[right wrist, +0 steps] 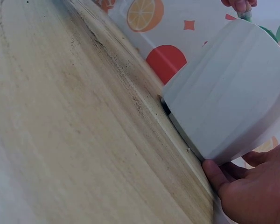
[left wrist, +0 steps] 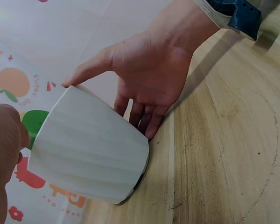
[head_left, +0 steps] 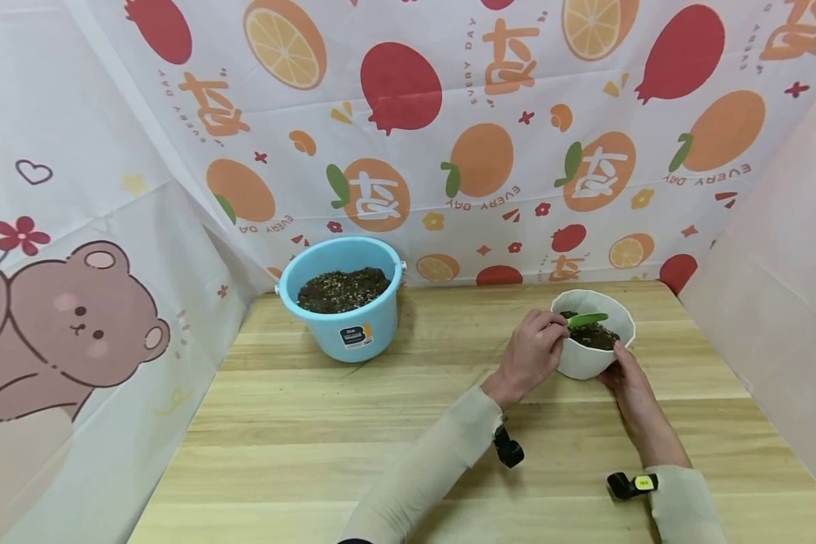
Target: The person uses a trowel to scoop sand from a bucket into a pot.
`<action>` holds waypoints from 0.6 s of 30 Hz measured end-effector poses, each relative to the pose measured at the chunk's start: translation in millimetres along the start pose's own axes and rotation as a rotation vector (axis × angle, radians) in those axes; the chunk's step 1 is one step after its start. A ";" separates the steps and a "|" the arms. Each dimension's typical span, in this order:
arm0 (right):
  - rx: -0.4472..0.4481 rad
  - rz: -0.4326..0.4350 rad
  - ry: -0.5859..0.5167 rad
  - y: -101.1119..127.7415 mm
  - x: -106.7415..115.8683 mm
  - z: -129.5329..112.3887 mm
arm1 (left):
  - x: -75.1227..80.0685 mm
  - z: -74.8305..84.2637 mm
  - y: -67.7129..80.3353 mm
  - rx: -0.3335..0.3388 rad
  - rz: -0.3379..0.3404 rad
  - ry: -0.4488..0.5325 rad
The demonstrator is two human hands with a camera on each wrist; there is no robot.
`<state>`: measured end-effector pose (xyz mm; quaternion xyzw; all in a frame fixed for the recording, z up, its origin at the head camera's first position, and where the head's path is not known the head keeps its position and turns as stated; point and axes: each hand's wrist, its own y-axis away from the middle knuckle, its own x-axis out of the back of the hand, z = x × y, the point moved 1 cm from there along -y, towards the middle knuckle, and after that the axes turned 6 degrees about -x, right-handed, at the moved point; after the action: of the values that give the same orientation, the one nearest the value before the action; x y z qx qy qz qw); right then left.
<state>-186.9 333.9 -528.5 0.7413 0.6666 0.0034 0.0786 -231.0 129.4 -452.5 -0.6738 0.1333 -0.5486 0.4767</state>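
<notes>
A white ribbed pot holding dark soil stands at the table's far right. My left hand pinches the handle of a green scoop, whose blade lies over the soil. My right hand rests against the pot's right side. In the left wrist view the right hand is spread, thumb along the rim and fingertips against the pot near its base. There too, the left hand and the green scoop show at the left edge. The right wrist view shows the pot and my right hand below it.
A light blue bucket of dark soil stands at the back left of the wooden table. Printed cloth walls close in the back and both sides. Small black cameras sit on both wrists.
</notes>
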 end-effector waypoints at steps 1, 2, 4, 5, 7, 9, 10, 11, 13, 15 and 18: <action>0.001 0.000 0.000 -0.5 -0.3 -0.1 | 1.0 -0.4 -0.2 0.000 0.004 0.001; 0.000 0.001 -0.005 -0.7 -0.6 -0.1 | 2.0 -0.7 -0.2 -0.001 0.008 0.001; -0.004 0.007 -0.007 -0.9 -1.1 0.1 | 3.6 -1.1 -0.3 0.000 0.016 0.003; -0.005 0.008 -0.001 -0.8 -1.0 0.4 | 4.4 -1.1 -0.3 0.000 0.021 0.006; -0.006 0.006 -0.004 -0.9 -1.4 0.6 | 5.7 -1.0 -0.5 0.001 0.033 0.006; -0.003 0.004 -0.002 -1.2 -1.9 0.2 | 7.6 -0.8 -1.0 0.001 0.044 0.003; -0.001 0.005 -0.009 -1.4 -2.2 0.0 | 8.3 -0.6 -1.4 0.000 0.049 -0.001; 0.001 0.003 -0.011 -1.7 -2.4 -0.3 | 9.2 -0.4 -1.6 -0.001 0.054 -0.005; 0.007 0.000 -0.016 -1.7 -2.6 -0.8 | 10.7 0.2 -2.0 0.000 0.059 -0.013; 0.014 -0.003 -0.032 -1.2 -2.7 -0.9 | 12.0 0.9 -2.2 0.001 0.062 -0.012; 0.017 -0.005 -0.034 0.1 -2.5 -0.5 | 14.4 2.3 -1.9 0.011 0.066 0.009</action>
<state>-187.2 331.4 -527.7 0.7403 0.6669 -0.0153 0.0837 -224.5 121.4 -442.1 -0.6641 0.1547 -0.5362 0.4975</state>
